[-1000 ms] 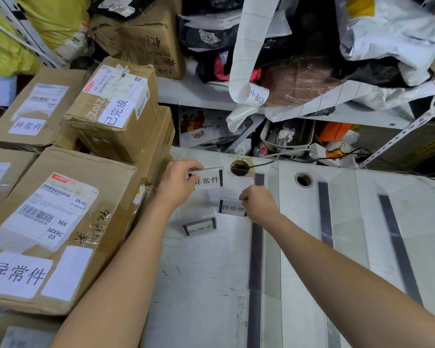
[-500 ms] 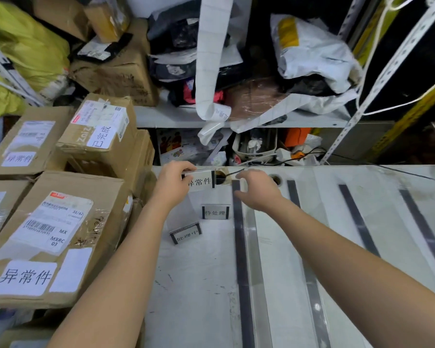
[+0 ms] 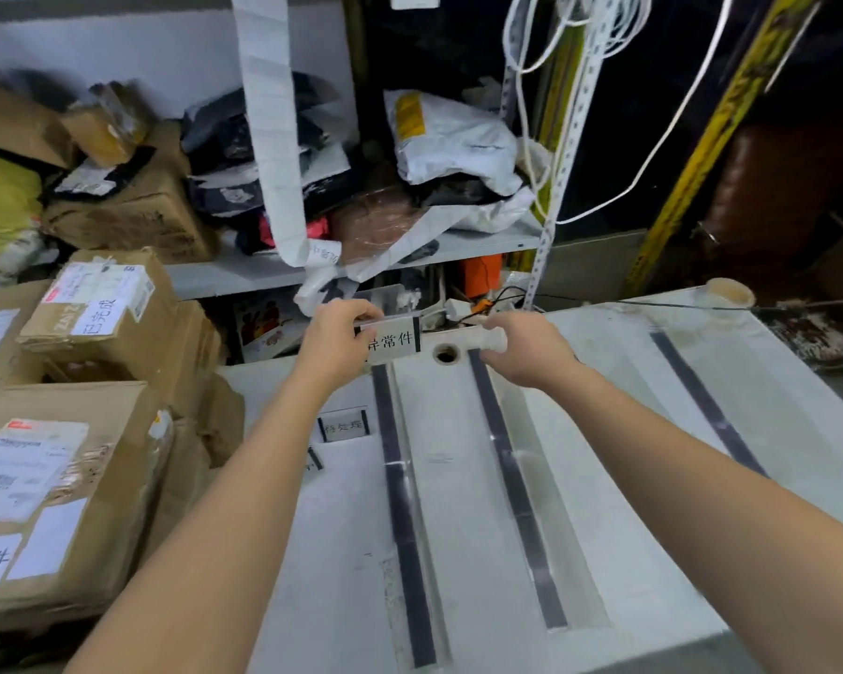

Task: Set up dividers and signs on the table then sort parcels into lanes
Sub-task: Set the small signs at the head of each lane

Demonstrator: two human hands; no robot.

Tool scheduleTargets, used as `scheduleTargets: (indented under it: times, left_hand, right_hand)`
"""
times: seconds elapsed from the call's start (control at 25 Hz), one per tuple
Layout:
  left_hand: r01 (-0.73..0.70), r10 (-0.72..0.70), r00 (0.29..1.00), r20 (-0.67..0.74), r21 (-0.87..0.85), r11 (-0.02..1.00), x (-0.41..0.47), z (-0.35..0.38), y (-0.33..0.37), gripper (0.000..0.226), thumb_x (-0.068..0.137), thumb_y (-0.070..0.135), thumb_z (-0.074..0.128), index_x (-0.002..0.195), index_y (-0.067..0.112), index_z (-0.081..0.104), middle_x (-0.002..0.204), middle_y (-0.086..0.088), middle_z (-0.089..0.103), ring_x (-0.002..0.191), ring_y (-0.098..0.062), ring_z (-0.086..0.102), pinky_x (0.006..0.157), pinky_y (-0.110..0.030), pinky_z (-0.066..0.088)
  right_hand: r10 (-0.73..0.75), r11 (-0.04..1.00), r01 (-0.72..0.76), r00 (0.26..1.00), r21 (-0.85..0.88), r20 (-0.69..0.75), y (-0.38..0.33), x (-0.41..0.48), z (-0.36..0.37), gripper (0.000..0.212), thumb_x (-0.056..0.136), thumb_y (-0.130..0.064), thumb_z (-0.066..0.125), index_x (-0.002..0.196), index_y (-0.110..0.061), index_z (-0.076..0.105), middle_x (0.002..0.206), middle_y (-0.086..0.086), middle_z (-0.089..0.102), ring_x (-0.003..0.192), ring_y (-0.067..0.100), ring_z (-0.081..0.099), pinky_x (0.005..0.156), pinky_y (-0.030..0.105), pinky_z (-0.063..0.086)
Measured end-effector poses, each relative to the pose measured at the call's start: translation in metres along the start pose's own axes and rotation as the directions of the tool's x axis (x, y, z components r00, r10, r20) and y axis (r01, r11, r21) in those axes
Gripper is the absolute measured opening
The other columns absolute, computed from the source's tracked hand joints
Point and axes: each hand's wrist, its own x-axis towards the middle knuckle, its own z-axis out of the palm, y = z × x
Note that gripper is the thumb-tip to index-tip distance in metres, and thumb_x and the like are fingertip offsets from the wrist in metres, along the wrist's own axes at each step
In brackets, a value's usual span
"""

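L hand point(image 3: 334, 340) pinches sign point(image 3: 396, 339) by its left end, fingers curled over the top edge. Sign is upright at 12 o'clock, over far edge of table point(image 3: 458, 552), right at far end of divider point(image 3: 402, 493); can't tell if they touch. Hole point(image 3: 445, 353) sits just beside sign at 4 o'clock. R hand point(image 3: 526, 350) is near, at sign's 3 o'clock, one digit pointing at sign, rest curled; can't tell if it grips anything. 2nd sign point(image 3: 344, 425) lies at 7 o'clock of held one. 3rd sign point(image 3: 314, 459) is mostly hidden by L arm. 2nd divider point(image 3: 512, 469) and 3rd divider point(image 3: 702, 401) run alongside, toward 2 o'clock. Boxes point(image 3: 69, 479) are stacked at 9 o'clock. Tape roll point(image 3: 728, 294) is at 2, on far corner.
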Motion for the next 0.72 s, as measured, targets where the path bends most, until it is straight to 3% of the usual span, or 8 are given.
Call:
scheduleTargets:
  times: [0.2, 0.36, 0.56, 0.72]
  left_hand:
    - [-0.07, 0.067, 0.997, -0.044, -0.06, 0.996, -0.015, 0.042, 0.106, 0.025, 0.091, 0.004, 0.068, 0.113, 0.012, 0.075, 0.114, -0.002, 0.072, 0.107, -0.016, 0.063, 0.09, -0.026, 0.048]
    - [-0.123, 0.121, 0.991, -0.049, -0.045, 0.991, -0.026, 0.084, 0.197, 0.025, 0.089, 0.005, 0.069, 0.11, 0.016, 0.076, 0.114, -0.003, 0.073, 0.108, -0.019, 0.066, 0.096, -0.034, 0.053]
    - [-0.201, 0.201, 0.98, -0.01, -0.038, 0.979, -0.032, 0.143, 0.307, 0.024, 0.091, 0.009, 0.069, 0.115, 0.012, 0.075, 0.117, -0.003, 0.072, 0.111, -0.018, 0.064, 0.089, -0.023, 0.046]
    - [-0.253, 0.256, 0.964, 0.073, -0.052, 0.966, -0.019, 0.193, 0.364, 0.024, 0.092, 0.008, 0.067, 0.115, 0.013, 0.075, 0.119, -0.004, 0.072, 0.112, -0.019, 0.063, 0.088, -0.029, 0.054]
  right_hand:
    - [0.059, 0.998, -0.059, 0.998, 0.003, -0.034, 0.091, -0.05, -0.042, 0.06, 0.085, -0.039, 0.073, 0.14, -0.024, 0.057, 0.142, 0.002, 0.061, 0.131, 0.027, 0.055, 0.103, 0.043, 0.049]
    - [0.098, 0.995, -0.097, 0.994, 0.012, -0.047, 0.171, -0.095, -0.08, 0.062, 0.083, -0.039, 0.077, 0.14, -0.023, 0.057, 0.141, 0.001, 0.061, 0.13, 0.026, 0.055, 0.104, 0.042, 0.049]
    - [0.148, 0.989, -0.147, 0.987, 0.023, -0.059, 0.271, -0.143, -0.119, 0.059, 0.08, -0.039, 0.076, 0.134, -0.021, 0.062, 0.135, 0.003, 0.065, 0.125, 0.027, 0.058, 0.1, 0.043, 0.05]
    - [0.218, 0.975, -0.212, 0.971, 0.072, -0.094, 0.328, -0.166, -0.142, 0.056, 0.085, -0.036, 0.075, 0.137, -0.02, 0.061, 0.138, 0.003, 0.063, 0.129, 0.028, 0.056, 0.102, 0.044, 0.05]
